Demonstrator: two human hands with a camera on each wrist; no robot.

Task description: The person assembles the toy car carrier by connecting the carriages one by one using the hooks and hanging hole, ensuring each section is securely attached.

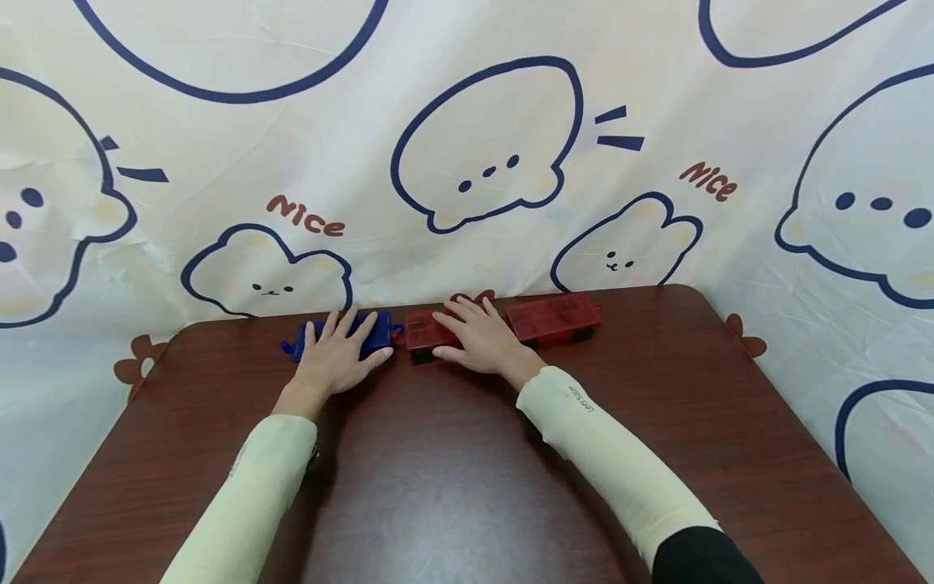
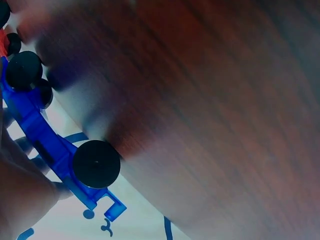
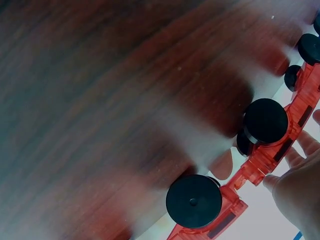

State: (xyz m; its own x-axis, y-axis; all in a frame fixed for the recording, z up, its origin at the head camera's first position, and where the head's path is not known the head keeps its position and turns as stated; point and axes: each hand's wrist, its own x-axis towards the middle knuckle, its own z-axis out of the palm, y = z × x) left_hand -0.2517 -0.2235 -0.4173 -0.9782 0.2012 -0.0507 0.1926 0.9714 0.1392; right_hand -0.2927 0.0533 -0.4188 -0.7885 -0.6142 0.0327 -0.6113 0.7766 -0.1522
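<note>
Three wheeled toy train cars stand in a row along the table's far edge. My left hand (image 1: 336, 361) rests over the blue car (image 1: 383, 328), its fingers spread and fairly straight, thumb to the right. On the middle red car (image 1: 419, 332) lies my right hand (image 1: 485, 337), also spread, covering its right part. A second red car (image 1: 554, 319) stands at the right, untouched. The blue and middle cars' hooks meet; whether they are locked I cannot tell. In the right wrist view the red car (image 3: 280, 150) appears linked to its neighbour. Black wheels (image 2: 96, 164) show below the blue car.
The brown wooden table (image 1: 438, 487) spans the foreground, with rounded far corners. A white cloth (image 1: 467, 259) printed with blue cartoon outlines hangs right behind the cars and along both sides.
</note>
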